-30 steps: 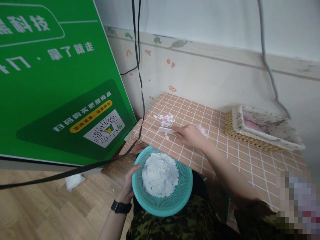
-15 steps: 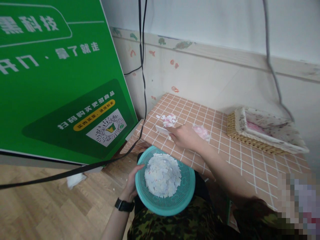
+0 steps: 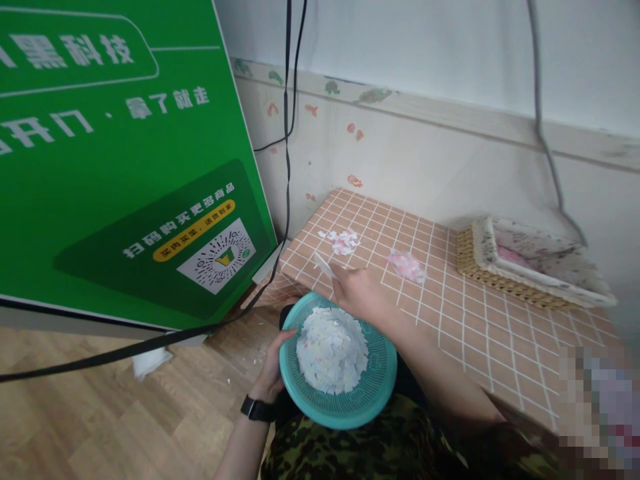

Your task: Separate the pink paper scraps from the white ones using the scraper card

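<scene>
My left hand (image 3: 273, 365) grips the left rim of a round teal plastic basket (image 3: 388, 380), which sits on my lap at the table's edge. A heap of small torn white paper scraps (image 3: 333, 353) fills its middle. Above the basket's far rim, my right hand (image 3: 361, 291) is closed on a thin white flat strip (image 3: 325, 267) at the table's front edge. Beyond the strip lies a small pile of white and pink scraps (image 3: 344, 241). Farther right is a flatter patch of pink scraps (image 3: 407, 265). My right fingertips are partly hidden.
A lined wicker basket (image 3: 467, 259) with something pink inside stands at the table's right. Black cables (image 3: 287, 167) hang in front of the wall and cross low left. The green panel (image 3: 150, 153) stands left. A white crumpled thing (image 3: 151, 362) lies on the floor.
My right hand has drawn the white strip back toward me, to the table's front edge and the basket. My left hand keeps its grip on the rim. The view has shifted slightly.
</scene>
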